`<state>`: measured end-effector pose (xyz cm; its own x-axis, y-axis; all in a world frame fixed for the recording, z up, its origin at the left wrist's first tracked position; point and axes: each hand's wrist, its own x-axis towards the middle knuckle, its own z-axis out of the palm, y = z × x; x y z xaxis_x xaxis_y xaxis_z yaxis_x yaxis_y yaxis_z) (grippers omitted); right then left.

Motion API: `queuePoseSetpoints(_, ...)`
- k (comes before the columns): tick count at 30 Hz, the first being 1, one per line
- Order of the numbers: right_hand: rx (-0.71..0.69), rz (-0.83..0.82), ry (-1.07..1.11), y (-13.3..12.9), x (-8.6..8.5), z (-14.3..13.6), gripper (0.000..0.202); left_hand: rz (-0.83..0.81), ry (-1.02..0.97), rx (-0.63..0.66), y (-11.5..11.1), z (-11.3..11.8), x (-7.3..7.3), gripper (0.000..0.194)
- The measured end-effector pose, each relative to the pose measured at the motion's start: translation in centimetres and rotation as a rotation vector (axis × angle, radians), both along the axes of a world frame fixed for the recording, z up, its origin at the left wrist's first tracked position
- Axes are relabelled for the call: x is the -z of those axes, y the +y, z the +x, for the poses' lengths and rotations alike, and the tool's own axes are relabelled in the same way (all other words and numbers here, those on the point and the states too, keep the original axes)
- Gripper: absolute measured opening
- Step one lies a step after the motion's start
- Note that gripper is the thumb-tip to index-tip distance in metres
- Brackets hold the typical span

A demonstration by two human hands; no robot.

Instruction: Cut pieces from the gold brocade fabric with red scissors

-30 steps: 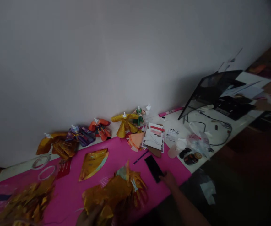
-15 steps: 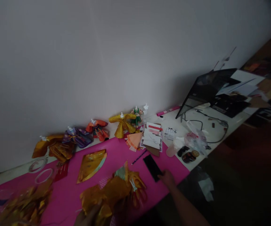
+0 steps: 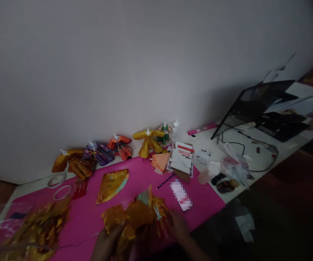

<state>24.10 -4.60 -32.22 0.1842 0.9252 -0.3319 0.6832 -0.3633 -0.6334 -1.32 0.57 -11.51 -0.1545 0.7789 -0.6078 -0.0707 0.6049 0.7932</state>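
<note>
At the bottom of the pink mat (image 3: pixel 142 174), my left hand (image 3: pixel 108 241) grips the near edge of a bunched gold fabric piece (image 3: pixel 138 214). Its fingertips are partly hidden by the cloth. My right hand (image 3: pixel 178 226) is at the right side of that fabric, by the scissors (image 3: pixel 158 213) that lie on it; blur and darkness hide whether its fingers have closed on the handles. Just above the right hand lies a phone (image 3: pixel 181 195) with a lit, pixelated screen. A cut gold fan-shaped piece (image 3: pixel 111 185) with a pale curved border lies flat beyond my left hand.
Small dressed mannequins (image 3: pixel 148 143) stand along the wall. Gold scraps (image 3: pixel 40 228) and tape rolls (image 3: pixel 62 192) are at left. A pencil (image 3: pixel 165 180), papers (image 3: pixel 181 159), a plastic bag (image 3: pixel 235 163), sunglasses (image 3: pixel 225 185) and a monitor (image 3: pixel 250 105) are toward the right.
My right hand has let go of the phone and moved left to the scissors. The phone's screen has turned from dark to lit. The view has shifted slightly left.
</note>
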Motion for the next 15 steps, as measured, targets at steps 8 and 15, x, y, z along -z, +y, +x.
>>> queuePoseSetpoints(8, -0.156, -0.150, -0.200, 1.6, -1.2, -4.9, 0.032, -0.013, -0.063, -0.026, -0.2, 0.4, -0.9, 0.047)
queuePoseSetpoints(15, -0.139, -0.177, -0.217, 2.4, -0.6, -5.9, 0.031, -0.008, -0.092, -0.009, -0.5, 0.1, -0.9, 0.046)
